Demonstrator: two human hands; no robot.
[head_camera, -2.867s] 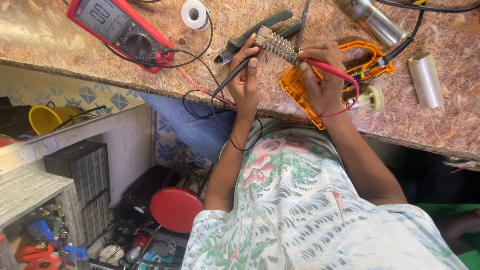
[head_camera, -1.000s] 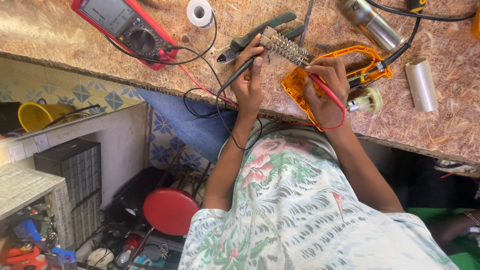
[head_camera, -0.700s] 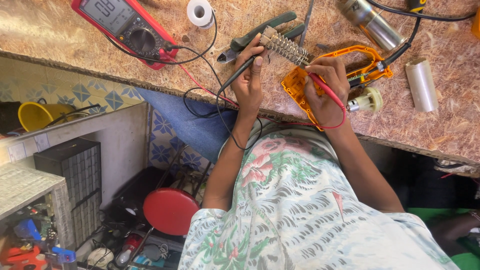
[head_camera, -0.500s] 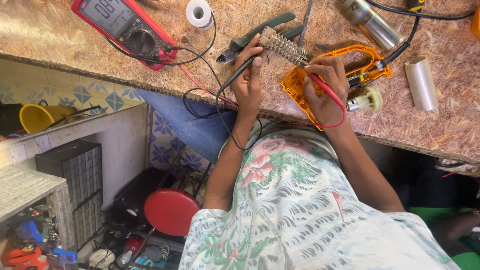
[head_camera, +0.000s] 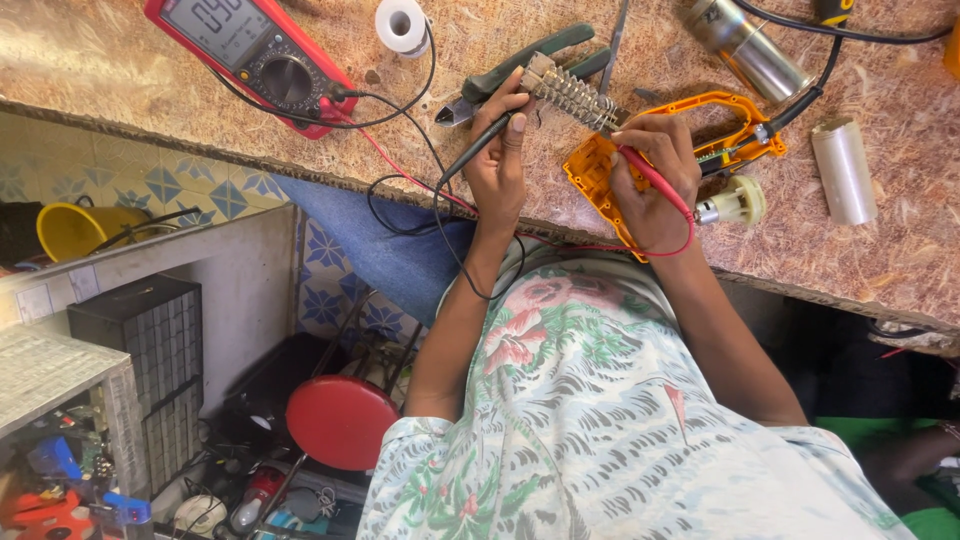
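On the chipboard worktop (head_camera: 120, 60), near its front edge, the person is probing a ribbed metal part (head_camera: 572, 92) with two meter leads. Their left hand (head_camera: 500, 165) is pinching the black probe (head_camera: 478, 150) between thumb and fingers, closed around its shaft like a pen, with the tip pointing up toward the left end of the part. Their right hand (head_camera: 655, 180) is clamped the same way on the red probe (head_camera: 648, 175), its tip reaching for the part's right end. I cannot tell whether either tip is actually touching metal.

That ribbed part is lying tilted across an orange tool shell (head_camera: 690, 150), just beside green-handled pliers (head_camera: 520, 65). It looks stiff, light and rough-surfaced, so it should not slip, but being loose it may roll or shift under a probe's push; holding it by the ends seems safest. Both probes look light and rigid, best gripped on the plastic shaft, well back from the bare tips, while their thin leads are trailing limp over the worktop edge and could snag.

Far left, the red multimeter (head_camera: 250, 55) is lying face up, with a white tape roll (head_camera: 402, 22) to its right. At the right, a small motor (head_camera: 735, 203) is resting beside the shell.
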